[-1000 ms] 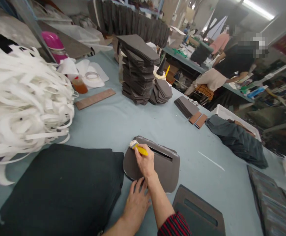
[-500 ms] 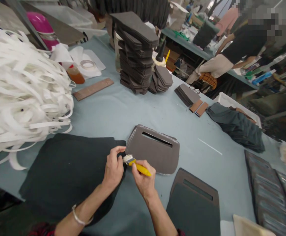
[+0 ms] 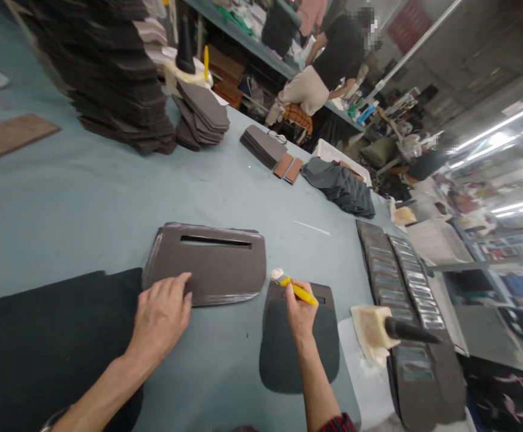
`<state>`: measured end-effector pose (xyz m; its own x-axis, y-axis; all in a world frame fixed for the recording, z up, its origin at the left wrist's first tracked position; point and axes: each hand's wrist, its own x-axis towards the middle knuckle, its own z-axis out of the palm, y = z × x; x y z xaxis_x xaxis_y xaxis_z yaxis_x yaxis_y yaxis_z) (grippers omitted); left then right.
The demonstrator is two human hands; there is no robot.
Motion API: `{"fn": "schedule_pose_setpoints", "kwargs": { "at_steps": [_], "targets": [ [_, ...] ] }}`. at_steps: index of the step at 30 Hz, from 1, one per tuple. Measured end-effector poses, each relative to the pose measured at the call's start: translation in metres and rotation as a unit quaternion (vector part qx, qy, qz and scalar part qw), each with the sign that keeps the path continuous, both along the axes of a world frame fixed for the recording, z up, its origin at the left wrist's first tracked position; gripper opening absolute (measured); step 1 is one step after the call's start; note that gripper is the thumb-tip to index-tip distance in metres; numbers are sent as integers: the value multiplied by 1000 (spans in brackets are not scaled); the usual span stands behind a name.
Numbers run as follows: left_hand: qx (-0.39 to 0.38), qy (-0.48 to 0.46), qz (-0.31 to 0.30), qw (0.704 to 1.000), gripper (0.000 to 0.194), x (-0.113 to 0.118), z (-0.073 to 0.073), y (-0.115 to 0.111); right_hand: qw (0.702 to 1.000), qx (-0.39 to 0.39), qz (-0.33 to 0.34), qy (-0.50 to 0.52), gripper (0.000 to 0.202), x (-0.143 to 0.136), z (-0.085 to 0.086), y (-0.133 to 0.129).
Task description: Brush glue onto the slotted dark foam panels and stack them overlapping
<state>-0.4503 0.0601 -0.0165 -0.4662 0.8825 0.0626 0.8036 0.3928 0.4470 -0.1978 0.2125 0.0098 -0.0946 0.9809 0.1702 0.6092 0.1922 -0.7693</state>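
My left hand (image 3: 162, 315) lies on the lower left of a grey-brown panel (image 3: 216, 270) with a long slot, its fingers apart and holding nothing. In my right hand (image 3: 301, 312) is a small brush with a yellow handle (image 3: 305, 293), its bristles coated in something whitish and pointing up and left. The brush is above a second slotted panel with a dark green lower part (image 3: 300, 354); whether it touches cannot be told. Dark green sheet material (image 3: 54, 354) spreads at the left, reaching the grey-brown panel's edge.
Tall stacks of dark panels (image 3: 113, 78) stand at the back left, near a brown strip (image 3: 14, 138). On the right are a crusted cream container with a black handle (image 3: 372, 333) and rows of slotted panels (image 3: 381, 258). A person in dark clothes (image 3: 333, 57) sits beyond the table.
The view has swung to the right. My right hand has carried the brush away from the green sheet's edge to above the second panel. My left hand now rests on the grey-brown panel.
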Motion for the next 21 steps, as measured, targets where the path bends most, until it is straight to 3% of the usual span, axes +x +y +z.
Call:
{"fn": "schedule_pose_setpoints", "kwargs": {
  "at_steps": [4, 8, 11, 16, 18, 21],
  "targets": [
    [-26, 49, -87, 995, 41, 47, -3, 23, 999, 10, 29, 35, 29, -51, -7, 46],
    [-70, 90, -93, 989, 53, 58, -9, 24, 998, 38, 56, 12, 30, -70, -13, 69],
    [-73, 82, -93, 990, 54, 55, -8, 22, 998, 28, 49, -32, 27, -51, -11, 43],
    [-63, 61, -70, 994, 52, 56, -10, 24, 991, -24, 112, -65, 18, -11, 6, -37],
    [-52, 45, -65, 996, 47, 56, -10, 26, 994, -24, 93, -51, 16, -11, 13, -47],
    [-27, 14, -43, 999, 39, 48, -6, 28, 1000, -11, 15, 15, 17, -39, 19, -34]
  ]
}}
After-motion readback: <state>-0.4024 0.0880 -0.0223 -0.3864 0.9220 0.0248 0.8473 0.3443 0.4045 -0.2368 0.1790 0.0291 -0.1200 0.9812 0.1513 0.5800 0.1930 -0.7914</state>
